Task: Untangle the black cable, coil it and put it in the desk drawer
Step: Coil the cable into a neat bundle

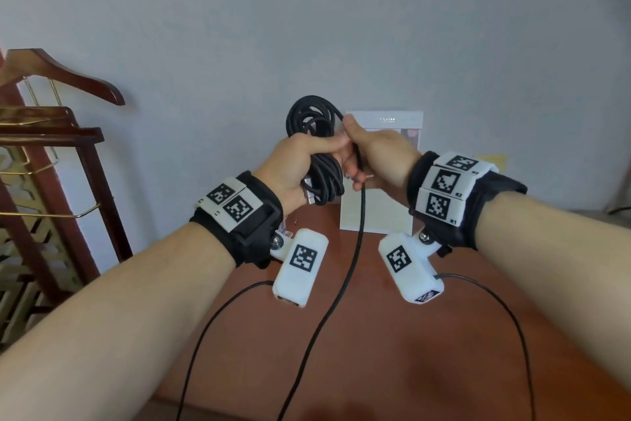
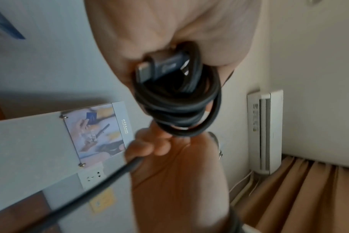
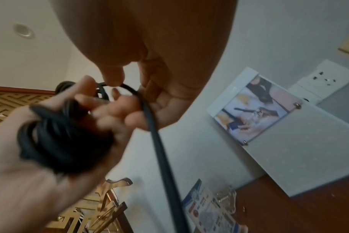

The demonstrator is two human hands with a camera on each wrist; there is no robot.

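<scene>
The left hand (image 1: 296, 164) is raised above the surface (image 1: 375, 335); its grip is closed round a bundle of loops of the cable (image 1: 321, 151), fingers and thumb curled about the middle of the coil; a plug (image 2: 161, 67) lies against the palm inside the loops; the right hand (image 1: 375, 154), touching the left, pinches the free strand just beside the coil, thumb on top; that loose tail (image 1: 345, 284) hangs down past both wrists toward the near edge; a card (image 1: 379, 209) leans on the wall behind the hands; a hanger (image 1: 68, 75) sits on a rack at left.
</scene>
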